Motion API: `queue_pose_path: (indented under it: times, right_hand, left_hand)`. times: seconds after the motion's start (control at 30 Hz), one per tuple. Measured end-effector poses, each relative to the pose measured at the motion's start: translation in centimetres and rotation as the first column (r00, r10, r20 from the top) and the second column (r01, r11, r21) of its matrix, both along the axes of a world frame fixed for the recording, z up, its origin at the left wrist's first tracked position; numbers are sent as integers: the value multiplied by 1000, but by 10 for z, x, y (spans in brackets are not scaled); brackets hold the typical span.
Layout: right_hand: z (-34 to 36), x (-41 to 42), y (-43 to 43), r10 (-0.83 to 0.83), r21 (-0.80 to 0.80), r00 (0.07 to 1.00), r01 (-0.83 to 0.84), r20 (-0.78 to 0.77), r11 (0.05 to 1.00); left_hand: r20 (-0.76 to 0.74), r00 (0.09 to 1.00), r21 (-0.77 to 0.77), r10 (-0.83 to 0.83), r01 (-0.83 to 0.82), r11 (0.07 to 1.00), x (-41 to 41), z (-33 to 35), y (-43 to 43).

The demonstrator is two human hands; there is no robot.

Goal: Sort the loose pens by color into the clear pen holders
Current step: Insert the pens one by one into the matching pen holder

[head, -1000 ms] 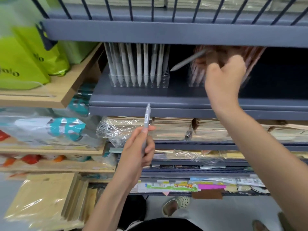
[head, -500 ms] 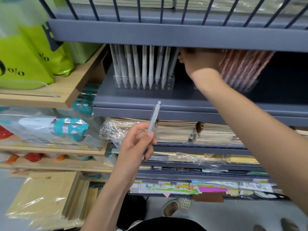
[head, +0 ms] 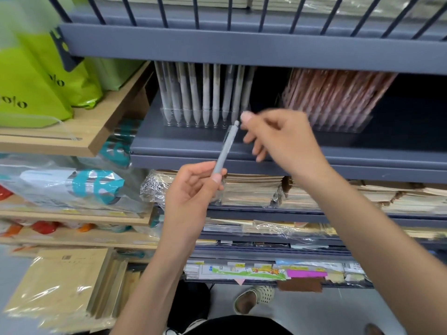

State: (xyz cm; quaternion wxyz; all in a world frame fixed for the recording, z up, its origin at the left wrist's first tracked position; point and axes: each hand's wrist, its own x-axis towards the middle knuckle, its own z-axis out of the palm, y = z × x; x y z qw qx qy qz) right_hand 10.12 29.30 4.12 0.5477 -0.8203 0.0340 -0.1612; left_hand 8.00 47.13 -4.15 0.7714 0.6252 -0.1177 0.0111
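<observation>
My left hand (head: 191, 189) pinches the lower end of a grey pen (head: 225, 148), which points up and slightly right. Just right of the pen's top hovers my right hand (head: 278, 136), holding nothing, its fingers loosely spread and blurred; whether it touches the pen I cannot tell. On the grey shelf (head: 242, 146) behind stands a clear pen holder (head: 205, 122) with several grey pens upright in a row. To its right, a second clear holder (head: 338, 124) carries several reddish-brown pens leaning right.
The shelf above, with its dark railing (head: 242, 47), hangs low over the holders. Green bags (head: 36, 88) sit on a wooden shelf at left. Stacked notebooks (head: 254, 187) and wrapped stationery fill the lower shelves. Sandalled feet show on the floor below.
My right hand has come out from the grey-pen holder, now without the pen it carried, and dropped toward the pen in my left hand. The left hand has risen a little.
</observation>
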Motion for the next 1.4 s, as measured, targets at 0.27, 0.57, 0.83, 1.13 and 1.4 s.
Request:
queue_pose_path:
  times: [0.27, 0.57, 0.83, 1.13, 1.4]
  right_hand:
    - [-11, -26, 13, 73, 113, 996, -67, -45, 991]
    - [15, -2, -20, -327, -1, 906, 340, 267, 940]
    - [17, 34, -20, -218, -201, 941, 273, 257, 941]
    - [28, 53, -16, -185, -426, 966, 247, 182, 870]
    - [14, 66, -11, -254, -142, 960, 269, 119, 953]
  left_hand:
    - [374, 927, 370, 15, -164, 914, 5, 14, -8]
    - [624, 779, 712, 59, -599, 366, 80, 9, 19]
    - [690, 716, 643, 103, -672, 367, 77, -7, 14]
    - [674, 727, 642, 130, -664, 382, 75, -7, 11]
    - [664, 725, 625, 185, -673, 396, 73, -9, 6]
